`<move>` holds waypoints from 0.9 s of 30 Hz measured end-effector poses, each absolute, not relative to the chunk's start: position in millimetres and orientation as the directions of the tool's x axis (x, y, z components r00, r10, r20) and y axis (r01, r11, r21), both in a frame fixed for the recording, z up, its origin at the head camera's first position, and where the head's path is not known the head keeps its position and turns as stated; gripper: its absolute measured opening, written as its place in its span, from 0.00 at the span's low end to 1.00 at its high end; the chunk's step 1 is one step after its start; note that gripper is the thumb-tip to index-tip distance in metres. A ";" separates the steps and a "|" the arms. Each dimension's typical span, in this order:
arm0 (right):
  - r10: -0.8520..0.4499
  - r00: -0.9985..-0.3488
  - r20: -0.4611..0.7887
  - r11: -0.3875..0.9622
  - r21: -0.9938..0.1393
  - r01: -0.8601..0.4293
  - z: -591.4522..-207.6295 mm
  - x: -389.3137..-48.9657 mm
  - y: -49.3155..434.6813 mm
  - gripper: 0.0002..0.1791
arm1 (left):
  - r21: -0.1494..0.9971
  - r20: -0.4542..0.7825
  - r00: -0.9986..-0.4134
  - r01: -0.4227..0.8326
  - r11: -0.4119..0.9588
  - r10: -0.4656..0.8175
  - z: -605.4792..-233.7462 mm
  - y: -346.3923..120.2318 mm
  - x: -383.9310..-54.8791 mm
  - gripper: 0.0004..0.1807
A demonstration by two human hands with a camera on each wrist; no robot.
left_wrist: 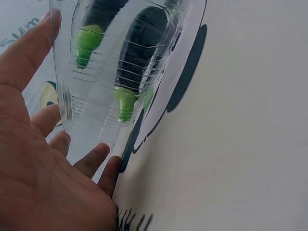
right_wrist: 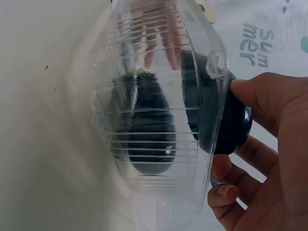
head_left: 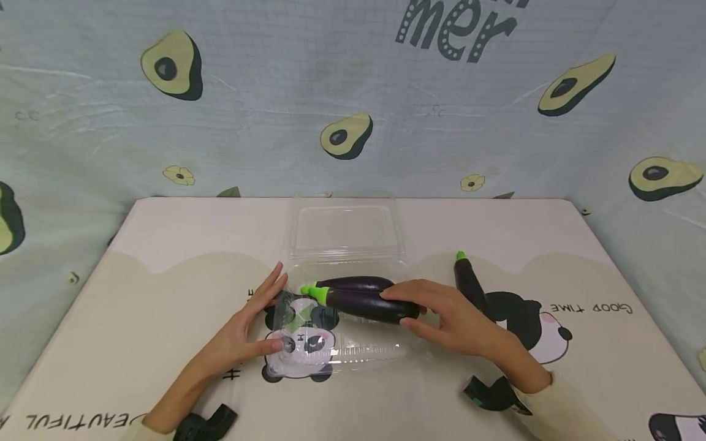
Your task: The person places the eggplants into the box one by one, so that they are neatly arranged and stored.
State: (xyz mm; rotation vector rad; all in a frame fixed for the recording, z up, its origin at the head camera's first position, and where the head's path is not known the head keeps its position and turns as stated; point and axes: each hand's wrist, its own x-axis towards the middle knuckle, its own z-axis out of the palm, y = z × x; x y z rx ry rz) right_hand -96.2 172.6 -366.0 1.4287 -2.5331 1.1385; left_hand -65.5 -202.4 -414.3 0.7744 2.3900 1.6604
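Note:
A clear plastic clamshell box (head_left: 371,353) stands in front of me, its lid (head_left: 347,229) folded back. One dark purple eggplant (head_left: 355,282) with a bright green stem lies inside the base; its body (right_wrist: 151,130) shows through the wall in the right wrist view. My right hand (head_left: 449,315) grips the thick end of a second eggplant (head_left: 369,305), tilted at the box's rim with its green stem pointing left. Fingers spread, my left hand (head_left: 245,327) touches the box's left end; in the left wrist view the fingers (left_wrist: 91,161) look fairly straight.
A third eggplant (head_left: 470,283) lies on the table right of the box, beyond my right hand. The pale table mat (head_left: 182,306) bears cartoon pandas and lettering. An avocado-print cloth (head_left: 265,122) hangs behind the table's far edge.

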 end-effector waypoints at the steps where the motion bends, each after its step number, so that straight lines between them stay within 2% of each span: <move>1: -0.740 -0.576 0.348 0.315 -0.577 -0.753 -366.5 -96.6 171.7 0.26 | 0.906 0.175 -0.862 0.330 0.264 0.476 -414.5 -202.4 -65.3 0.52; 8: -0.759 -0.532 0.376 0.298 -0.525 -0.797 -368.8 -100.4 168.6 0.25 | 0.901 0.190 -0.857 0.346 0.262 0.480 -418.6 -204.3 -66.2 0.52; 27: -0.809 -0.475 0.346 0.347 -0.370 -0.862 -372.7 -107.2 155.3 0.24 | 0.891 0.203 -0.844 0.370 0.265 0.496 -417.8 -204.3 -66.9 0.52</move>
